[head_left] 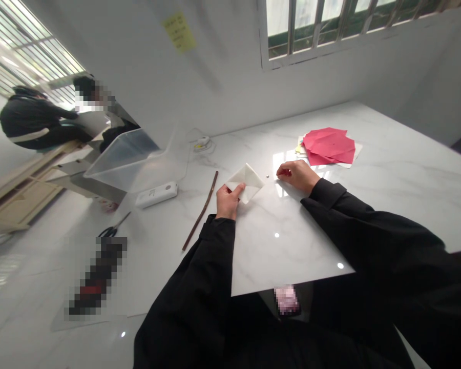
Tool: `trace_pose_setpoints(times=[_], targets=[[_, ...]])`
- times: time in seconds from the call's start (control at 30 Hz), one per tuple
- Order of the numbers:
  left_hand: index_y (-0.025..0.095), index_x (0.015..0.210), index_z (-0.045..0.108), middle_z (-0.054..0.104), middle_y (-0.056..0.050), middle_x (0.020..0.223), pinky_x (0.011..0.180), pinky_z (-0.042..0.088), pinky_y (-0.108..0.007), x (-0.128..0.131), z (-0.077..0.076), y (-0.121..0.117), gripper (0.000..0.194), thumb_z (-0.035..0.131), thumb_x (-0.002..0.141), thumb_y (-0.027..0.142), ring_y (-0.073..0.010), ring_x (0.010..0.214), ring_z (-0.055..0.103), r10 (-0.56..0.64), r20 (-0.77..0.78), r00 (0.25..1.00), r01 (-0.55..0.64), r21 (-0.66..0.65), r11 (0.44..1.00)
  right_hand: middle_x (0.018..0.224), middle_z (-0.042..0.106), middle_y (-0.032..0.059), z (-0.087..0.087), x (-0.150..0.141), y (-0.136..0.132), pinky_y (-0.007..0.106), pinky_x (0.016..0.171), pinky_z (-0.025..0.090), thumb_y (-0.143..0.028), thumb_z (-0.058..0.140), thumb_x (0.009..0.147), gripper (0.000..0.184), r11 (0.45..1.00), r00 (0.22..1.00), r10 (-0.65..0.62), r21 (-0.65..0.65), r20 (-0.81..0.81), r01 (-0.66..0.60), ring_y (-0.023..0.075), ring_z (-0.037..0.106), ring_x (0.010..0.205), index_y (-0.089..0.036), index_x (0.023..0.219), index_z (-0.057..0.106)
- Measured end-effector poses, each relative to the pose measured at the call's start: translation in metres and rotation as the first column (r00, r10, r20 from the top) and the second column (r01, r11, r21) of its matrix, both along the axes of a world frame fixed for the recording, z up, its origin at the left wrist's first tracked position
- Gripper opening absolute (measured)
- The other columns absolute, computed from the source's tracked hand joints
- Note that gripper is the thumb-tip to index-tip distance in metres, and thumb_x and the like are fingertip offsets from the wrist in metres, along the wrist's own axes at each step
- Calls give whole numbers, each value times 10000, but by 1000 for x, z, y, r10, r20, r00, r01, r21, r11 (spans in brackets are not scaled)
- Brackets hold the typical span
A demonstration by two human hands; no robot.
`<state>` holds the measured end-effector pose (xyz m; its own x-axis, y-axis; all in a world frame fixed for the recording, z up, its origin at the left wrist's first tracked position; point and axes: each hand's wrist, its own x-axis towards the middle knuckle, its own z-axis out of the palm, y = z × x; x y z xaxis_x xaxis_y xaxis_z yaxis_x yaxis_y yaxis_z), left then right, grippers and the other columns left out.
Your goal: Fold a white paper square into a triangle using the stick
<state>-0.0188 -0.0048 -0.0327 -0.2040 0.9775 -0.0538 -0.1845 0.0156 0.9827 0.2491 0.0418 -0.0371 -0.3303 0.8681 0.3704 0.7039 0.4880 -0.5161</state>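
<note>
Head view. Left hand (227, 201) closed on the near left edge of folded cream paper (250, 185), thumb on top, other fingers mostly under it. Paper extends forward and to the right of that hand, creases visible, one corner pointing away from the wearer; part under the thumb is covered. Can't tell whether it touches the bench (284, 220) or is held just above.

Right hand (297, 176) to the right of the paper, apart from it, fingers curled in, narrow. Something red shows at the fingers, too small to identify; can't tell if gripped. Tiny round bit (268, 176) on the bench between paper and right hand.

Red paper stack (328, 146) beyond the right hand, pale sheets partly hidden under it. Brown strip (200, 211) left of the left hand, lying lengthwise. White power strip (157, 195) farther left, beside clear plastic bin (128, 159). Scissors (114, 225) nearer the wearer; handles partly cut into by a pixelated patch, dark item there unreadable. Pink item (287, 299) below the bench edge also pixelated. Yellow note (179, 33) on the wall, writing illegible. Two people at far left, one face pixelated.
</note>
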Motion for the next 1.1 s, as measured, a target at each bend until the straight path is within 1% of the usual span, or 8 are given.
trace_pose_setpoints(times=[0.1,0.33,0.43,0.6,0.7,0.87,1.0,1.1], targets=[[141,903,749,776,-60,861,727,579,-318,-1,0,1,466,943,540,359,-198,767,714,16,16,1000,-16,10,1000,802,754,40,0,4,0,295,730,462,-127,716,849,133,999,998,-49,-18,-32,49,179,651,726,-174,910,823],[149,874,741,763,-56,833,723,579,-326,-2,-5,3,435,937,558,375,-200,743,709,12,-42,999,-11,13,1000,814,759,49,0,-1,-2,304,743,479,-126,716,851,165,997,998,-54,-64,-16,53,181,653,732,-172,954,835],[151,878,743,764,-57,839,722,577,-322,-2,-6,4,435,935,561,381,-204,759,713,7,-46,999,-6,18,1000,845,767,51,-2,-2,-2,306,752,488,-134,721,855,170,996,998,-58,-73,-36,55,183,661,744,-173,980,830],[145,891,749,770,-54,843,738,581,-325,0,-4,3,450,937,545,363,-199,757,708,2,-17,1000,-2,22,1000,950,769,67,-11,-12,0,322,802,494,-239,769,900,181,998,997,-60,-35,-56,58,188,659,778,-187,1064,827],[143,905,751,775,-59,861,744,580,-327,1,-4,3,458,936,548,362,-197,758,709,-6,-11,1000,6,14,1000,970,757,75,-14,-22,3,327,837,489,-240,756,921,187,999,997,-50,-15,-50,49,195,649,806,-196,1086,834],[144,893,743,772,-62,855,722,568,-320,1,-5,3,454,936,546,364,-197,746,706,-3,-20,1000,3,22,1000,930,748,67,-15,-32,7,321,821,477,-243,745,920,153,997,992,-69,-34,-107,66,185,637,792,-198,1022,849],[142,882,745,766,-55,833,706,559,-312,1,-6,3,432,922,563,373,-188,721,694,4,-60,998,-3,16,1000,883,743,54,-15,-31,8,313,786,466,-238,749,895,106,996,988,-70,-61,-136,63,173,620,757,-191,906,843],[139,895,749,773,-63,850,723,561,-313,2,-7,3,456,933,561,388,-196,746,703,-8,-80,997,11,34,999,879,747,54,-15,-29,7,308,781,464,-211,732,883,110,996,988,-65,-63,-142,57,172,614,758,-184,902,837]])
